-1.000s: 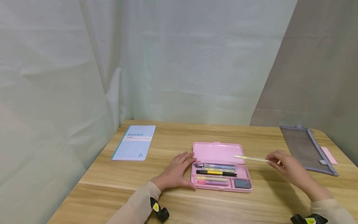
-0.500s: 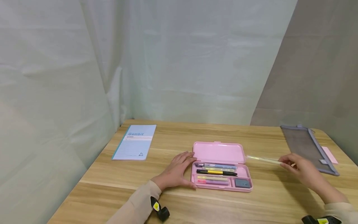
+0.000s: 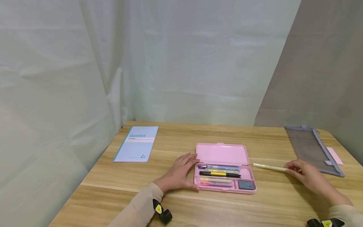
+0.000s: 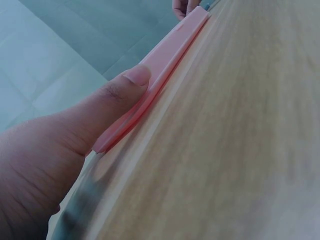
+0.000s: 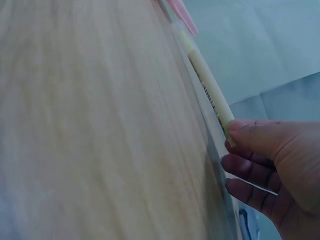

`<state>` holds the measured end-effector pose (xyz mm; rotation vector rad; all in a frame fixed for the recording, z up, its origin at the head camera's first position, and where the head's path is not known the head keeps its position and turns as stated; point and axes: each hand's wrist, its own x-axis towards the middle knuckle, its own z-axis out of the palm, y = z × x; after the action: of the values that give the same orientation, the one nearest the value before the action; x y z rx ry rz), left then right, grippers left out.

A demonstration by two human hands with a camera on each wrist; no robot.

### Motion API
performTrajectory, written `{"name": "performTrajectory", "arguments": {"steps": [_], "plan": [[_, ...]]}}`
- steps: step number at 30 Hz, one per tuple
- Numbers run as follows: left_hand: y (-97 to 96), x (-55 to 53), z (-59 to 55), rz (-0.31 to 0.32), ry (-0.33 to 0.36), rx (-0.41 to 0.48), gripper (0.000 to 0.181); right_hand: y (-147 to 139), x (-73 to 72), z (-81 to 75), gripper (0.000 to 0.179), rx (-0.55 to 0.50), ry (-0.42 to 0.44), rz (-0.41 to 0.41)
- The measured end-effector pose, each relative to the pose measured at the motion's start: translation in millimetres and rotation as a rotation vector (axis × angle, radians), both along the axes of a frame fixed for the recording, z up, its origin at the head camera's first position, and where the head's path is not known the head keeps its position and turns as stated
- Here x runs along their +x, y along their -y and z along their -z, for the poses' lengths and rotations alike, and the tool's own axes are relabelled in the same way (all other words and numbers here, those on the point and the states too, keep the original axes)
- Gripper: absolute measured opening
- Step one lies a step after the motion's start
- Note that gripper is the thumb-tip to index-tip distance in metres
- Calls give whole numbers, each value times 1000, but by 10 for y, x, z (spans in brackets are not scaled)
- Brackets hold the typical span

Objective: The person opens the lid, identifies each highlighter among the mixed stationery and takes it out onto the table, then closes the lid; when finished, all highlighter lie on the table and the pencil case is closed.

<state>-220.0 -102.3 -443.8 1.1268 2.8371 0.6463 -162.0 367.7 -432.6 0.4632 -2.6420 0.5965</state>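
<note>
A pink pencil case [image 3: 222,154] lies with its lid folded back. My left hand [image 3: 177,173] holds its left end, the thumb at the front corner and the fingers by the hinge. In the left wrist view the thumb presses the case's front wall [image 4: 165,65]. To the right of the case, my right hand [image 3: 304,175] pinches the end of a pale yellow highlighter [image 3: 269,167], its clear cap pointing toward the case. The right wrist view shows dark print along the highlighter's barrel [image 5: 210,85], low over the tabletop.
Inside the case lie a blue pen [image 3: 227,168], a yellow-and-black pen [image 3: 219,174], a purple highlighter [image 3: 218,184] and a dark grey block [image 3: 245,185]. A notebook [image 3: 136,145] lies left. At right a grey mesh pouch [image 3: 309,148] overlaps a pink card [image 3: 335,155].
My right hand has moved right with the highlighter, away from over the lid, and lowered it toward the tabletop. The left hand and the case have stayed put.
</note>
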Motion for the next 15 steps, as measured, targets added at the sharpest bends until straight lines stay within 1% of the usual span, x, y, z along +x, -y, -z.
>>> {"name": "performTrajectory", "arguments": {"steps": [7, 15], "plan": [[-7, -6, -6, -3, 10, 4, 98, -13, -4, 22, 13, 1, 1, 13], [2, -4, 6, -12, 15, -17, 98, -10, -1, 50, 17, 25, -13, 27]]}}
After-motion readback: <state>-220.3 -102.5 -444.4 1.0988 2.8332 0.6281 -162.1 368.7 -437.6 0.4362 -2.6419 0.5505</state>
